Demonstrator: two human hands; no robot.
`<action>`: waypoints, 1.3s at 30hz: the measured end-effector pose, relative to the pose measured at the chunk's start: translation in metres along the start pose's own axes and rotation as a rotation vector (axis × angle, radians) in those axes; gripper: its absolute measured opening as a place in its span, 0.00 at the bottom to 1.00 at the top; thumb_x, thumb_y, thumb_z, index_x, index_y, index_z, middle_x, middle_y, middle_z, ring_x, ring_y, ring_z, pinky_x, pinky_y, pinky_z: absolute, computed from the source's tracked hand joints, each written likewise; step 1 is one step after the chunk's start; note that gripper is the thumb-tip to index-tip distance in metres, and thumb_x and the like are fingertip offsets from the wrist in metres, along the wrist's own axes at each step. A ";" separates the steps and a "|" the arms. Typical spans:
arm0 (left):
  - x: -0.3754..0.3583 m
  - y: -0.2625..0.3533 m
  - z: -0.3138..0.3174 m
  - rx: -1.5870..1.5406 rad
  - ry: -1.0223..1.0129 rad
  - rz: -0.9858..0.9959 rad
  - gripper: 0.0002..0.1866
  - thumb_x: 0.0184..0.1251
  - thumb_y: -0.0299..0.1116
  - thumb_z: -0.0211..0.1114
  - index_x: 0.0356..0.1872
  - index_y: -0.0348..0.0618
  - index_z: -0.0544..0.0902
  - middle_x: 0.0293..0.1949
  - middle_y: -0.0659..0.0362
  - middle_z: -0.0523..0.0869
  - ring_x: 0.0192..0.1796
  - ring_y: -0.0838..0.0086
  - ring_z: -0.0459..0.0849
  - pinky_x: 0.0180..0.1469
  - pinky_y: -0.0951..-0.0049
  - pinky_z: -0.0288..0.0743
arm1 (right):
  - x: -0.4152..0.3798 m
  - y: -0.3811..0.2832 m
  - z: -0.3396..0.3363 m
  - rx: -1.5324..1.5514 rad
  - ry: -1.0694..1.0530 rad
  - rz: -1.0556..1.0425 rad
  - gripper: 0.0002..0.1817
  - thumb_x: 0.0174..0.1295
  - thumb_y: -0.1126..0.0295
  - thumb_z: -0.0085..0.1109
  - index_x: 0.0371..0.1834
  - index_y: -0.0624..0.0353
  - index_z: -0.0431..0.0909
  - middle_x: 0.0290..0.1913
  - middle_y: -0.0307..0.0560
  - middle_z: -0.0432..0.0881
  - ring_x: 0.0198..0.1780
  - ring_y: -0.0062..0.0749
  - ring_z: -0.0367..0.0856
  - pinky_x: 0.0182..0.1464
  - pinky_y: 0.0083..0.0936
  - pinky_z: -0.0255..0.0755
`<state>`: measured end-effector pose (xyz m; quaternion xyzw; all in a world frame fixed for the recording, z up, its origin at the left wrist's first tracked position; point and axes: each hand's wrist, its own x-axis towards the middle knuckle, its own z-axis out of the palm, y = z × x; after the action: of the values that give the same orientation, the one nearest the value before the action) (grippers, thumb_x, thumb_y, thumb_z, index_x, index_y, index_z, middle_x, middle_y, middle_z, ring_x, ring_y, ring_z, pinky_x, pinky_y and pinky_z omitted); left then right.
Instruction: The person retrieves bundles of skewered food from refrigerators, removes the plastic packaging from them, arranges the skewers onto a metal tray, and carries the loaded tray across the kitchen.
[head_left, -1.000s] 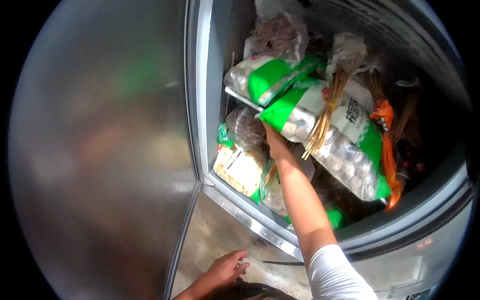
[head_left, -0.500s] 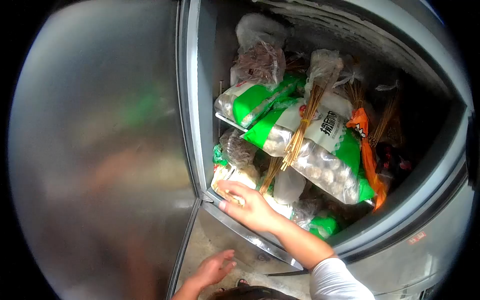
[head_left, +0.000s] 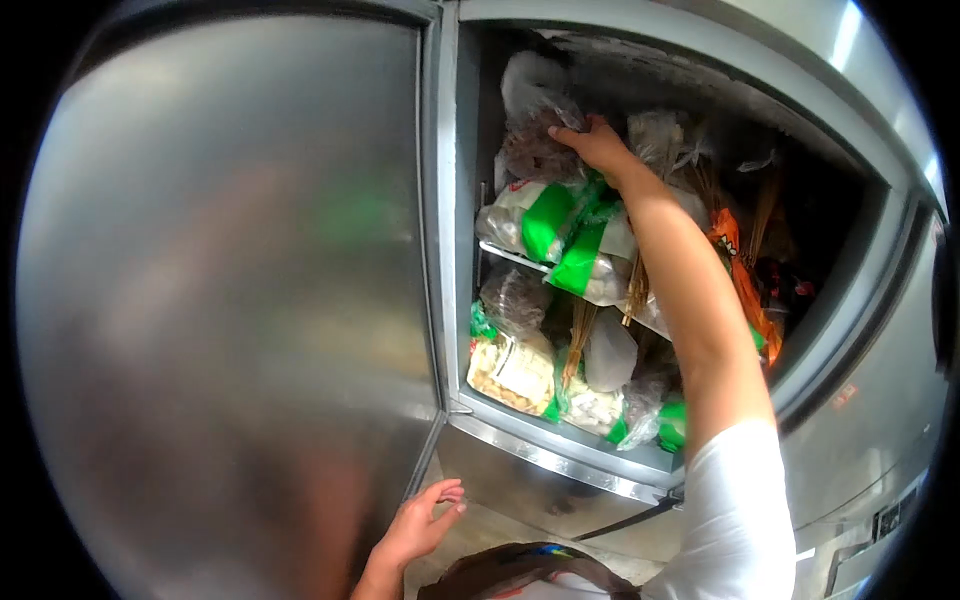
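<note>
We have our right hand (head_left: 596, 147) on the three o'clock side of a clear plastic bag (head_left: 528, 155) of brownish contents, near half past twelve in our view, just above a green-and-white bag (head_left: 548, 222); whether the fingers grip or merely touch, we cannot tell. Our left hand (head_left: 420, 525), near half past six, is unclenched and holds nothing. We judge the film slippery and limp, the contents perhaps stiff with cold, moderately heavy; the bunched plastic at its twelve o'clock seems the surest hold.
</note>
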<state>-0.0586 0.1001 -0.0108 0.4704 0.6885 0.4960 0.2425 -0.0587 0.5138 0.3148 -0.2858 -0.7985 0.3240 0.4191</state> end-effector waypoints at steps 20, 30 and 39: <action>0.001 -0.018 -0.064 -0.239 -0.136 -0.021 0.19 0.62 0.23 0.58 0.55 0.36 0.71 0.47 0.54 0.81 0.49 0.72 0.80 0.52 0.73 0.73 | -0.145 -0.042 -0.048 0.674 0.326 -0.101 0.16 0.53 0.62 0.60 0.39 0.62 0.80 0.40 0.46 0.81 0.40 0.30 0.78 0.45 0.25 0.71; -0.022 0.045 -0.021 0.104 0.409 0.567 0.33 0.52 0.21 0.62 0.63 0.36 0.62 0.64 0.45 0.61 0.67 0.55 0.59 0.65 0.58 0.57 | -0.431 0.014 -0.130 0.898 0.484 -0.215 0.27 0.63 0.56 0.48 0.62 0.57 0.63 0.60 0.48 0.69 0.59 0.39 0.69 0.60 0.35 0.66; -0.087 0.108 0.085 0.309 -0.597 0.647 0.28 0.42 0.32 0.70 0.49 0.37 0.76 0.42 0.49 0.81 0.49 0.58 0.78 0.55 0.61 0.65 | -0.694 0.027 -0.182 1.383 0.426 0.187 0.21 0.63 0.60 0.46 0.51 0.66 0.72 0.50 0.54 0.76 0.44 0.37 0.78 0.49 0.31 0.73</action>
<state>0.0918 0.0690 0.0431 0.8137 0.4722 0.2808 0.1898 0.4381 0.0760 0.0385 -0.0795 -0.2844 0.7263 0.6207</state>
